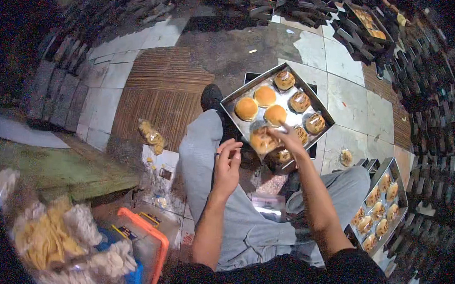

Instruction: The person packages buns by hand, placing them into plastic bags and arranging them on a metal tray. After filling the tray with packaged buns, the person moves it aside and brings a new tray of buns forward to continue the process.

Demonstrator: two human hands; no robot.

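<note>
- Your right hand [288, 139] reaches forward over the near edge of the metal tray [234, 98] in front of you, fingers pinched on the top of a clear bag with a bun in it [262, 141] — the bagged bun hangs just below your fingertips, at the tray's near corner.
- Your left hand [227, 165] is raised above your left knee, fingers loosely curled and slightly apart; whether it holds anything small, you cannot tell from this view. It sits close to the bagged bun but does not touch it.
- The tray rests tilted on the floor between your legs — three bare buns [264, 96] lie at its left side, and wrapped buns [300, 101] fill the right side.
- A second tray [401, 178] packed with wrapped buns stands by your right knee.
- One wrapped bun [346, 157] lies alone on the tile between the two trays.
- A bundle of bags [151, 135] lies on the floor left of your left leg.
- An orange-rimmed container [158, 236] sits near your left elbow.
</note>
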